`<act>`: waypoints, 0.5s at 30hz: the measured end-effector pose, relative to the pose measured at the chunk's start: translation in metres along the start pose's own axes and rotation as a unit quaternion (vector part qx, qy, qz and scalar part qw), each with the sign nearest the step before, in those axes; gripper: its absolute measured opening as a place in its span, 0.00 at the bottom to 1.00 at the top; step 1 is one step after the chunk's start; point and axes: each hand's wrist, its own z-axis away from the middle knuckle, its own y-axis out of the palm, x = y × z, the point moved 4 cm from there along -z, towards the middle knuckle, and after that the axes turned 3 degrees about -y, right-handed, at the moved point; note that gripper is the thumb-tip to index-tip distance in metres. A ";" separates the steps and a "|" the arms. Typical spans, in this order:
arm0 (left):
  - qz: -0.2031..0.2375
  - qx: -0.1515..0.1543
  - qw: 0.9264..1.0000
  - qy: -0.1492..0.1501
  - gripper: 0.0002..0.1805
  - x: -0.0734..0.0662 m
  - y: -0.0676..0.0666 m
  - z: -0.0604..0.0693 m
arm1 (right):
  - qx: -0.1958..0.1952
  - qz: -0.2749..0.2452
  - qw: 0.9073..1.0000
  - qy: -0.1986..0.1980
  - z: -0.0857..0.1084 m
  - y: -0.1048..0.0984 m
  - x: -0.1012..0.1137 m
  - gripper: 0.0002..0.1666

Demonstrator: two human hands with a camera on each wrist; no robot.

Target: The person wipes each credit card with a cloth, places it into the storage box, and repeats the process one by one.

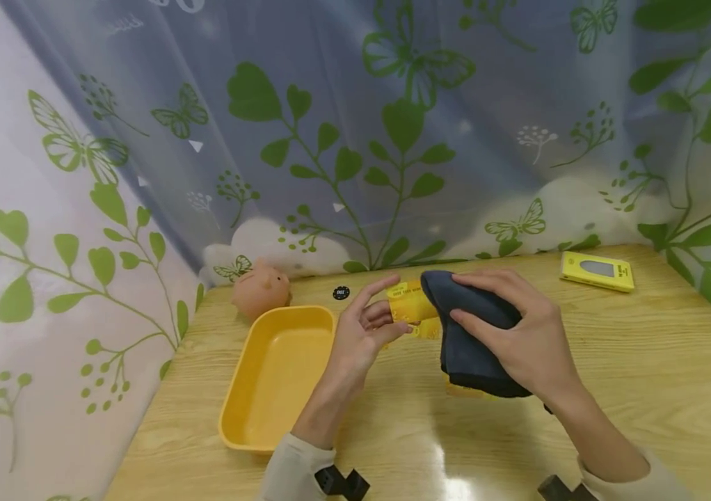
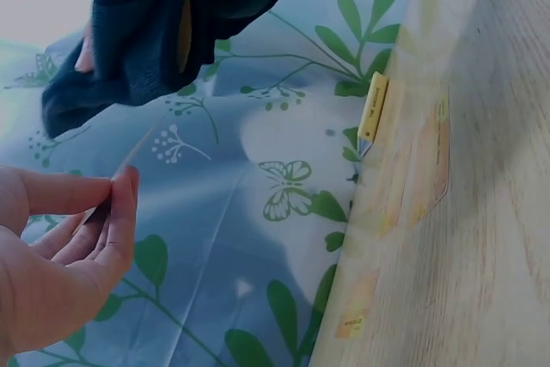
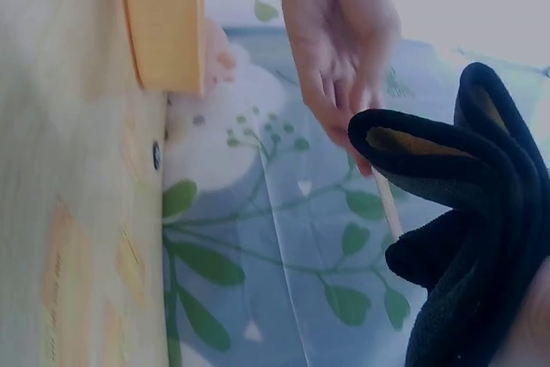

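Observation:
My right hand (image 1: 531,334) grips a folded dark blue cloth item (image 1: 477,341), held above the table; in the right wrist view the cloth (image 3: 481,186) shows open folds with a yellowish inside. Between thumb and fingers my left hand (image 1: 358,341) pinches a yellow card (image 1: 410,303), whose right end meets the cloth's edge in the head view. Edge-on, the card (image 2: 137,145) looks thin in the left wrist view, above the left hand (image 2: 73,255). More yellow cards (image 1: 427,328) lie on the table behind and below the cloth, partly hidden.
A yellow-orange tray (image 1: 277,379) stands left of the hands. Behind it sits a pinkish round figure (image 1: 261,291), with a black chip (image 1: 341,293) to its right. A yellow box (image 1: 597,271) lies at the back right. A patterned curtain (image 1: 343,125) hangs along the table's back edge.

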 end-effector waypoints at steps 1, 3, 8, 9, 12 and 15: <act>-0.002 0.003 1.000 0.000 0.36 0.001 0.000 0.000 | 0.006 -0.006 1.000 -0.004 0.002 0.004 0.002 0.32; -0.002 0.010 1.000 -0.002 0.36 0.002 0.002 0.001 | 0.015 -0.012 1.000 -0.011 0.005 0.011 0.004 0.32; 0.000 0.022 1.000 0.005 0.36 0.004 0.006 0.002 | 0.033 -0.015 0.999 -0.029 0.010 0.023 0.006 0.31; 0.001 0.023 1.000 0.008 0.36 0.004 0.006 0.002 | 0.036 -0.017 0.999 -0.031 0.011 0.025 0.006 0.31; 0.004 0.030 0.999 0.014 0.35 0.004 0.008 0.003 | 0.042 -0.024 0.998 -0.033 0.012 0.030 0.007 0.31; 0.007 0.038 0.999 0.015 0.35 0.004 0.010 0.003 | 0.048 -0.027 0.998 -0.035 0.014 0.034 0.008 0.30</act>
